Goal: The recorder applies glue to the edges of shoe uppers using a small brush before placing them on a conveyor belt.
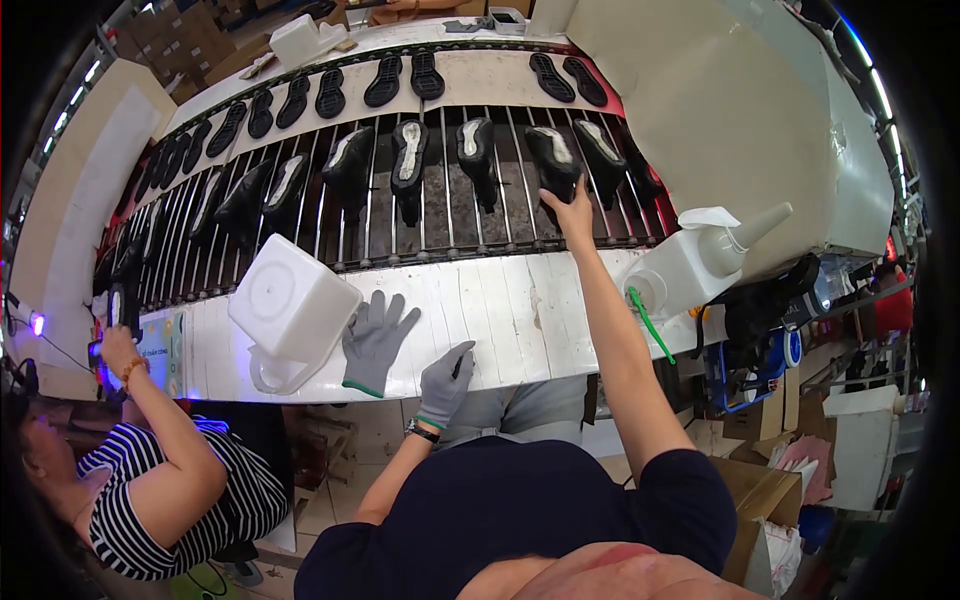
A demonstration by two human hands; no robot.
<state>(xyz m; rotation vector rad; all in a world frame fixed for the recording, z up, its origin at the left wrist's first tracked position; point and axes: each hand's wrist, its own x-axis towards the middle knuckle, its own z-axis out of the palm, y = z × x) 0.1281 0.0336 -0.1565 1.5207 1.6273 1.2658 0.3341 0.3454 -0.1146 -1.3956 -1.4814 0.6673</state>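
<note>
My bare right hand (569, 207) reaches across the bench and grips the near end of a black shoe upper (556, 172), whose underside shows a pale strip. That upper lies on the metal-rod conveyor (512, 225) among several similar ones. Beside it on the right is another black upper (601, 150). My left hand (446, 384), in a grey glove with a green cuff, is closed at the bench's near edge; a small dark spot shows at its fingers, and what it holds, if anything, I cannot make out. A loose grey glove (378, 342) lies flat to its left.
Black soles (383, 82) line a shelf behind the conveyor. On the white bench (500, 310) stand a white plastic jug (290, 300) and, right of my forearm, a cut white container (680, 272) with a green stick (652, 325). At left a co-worker's hand (121, 350) holds a black upper.
</note>
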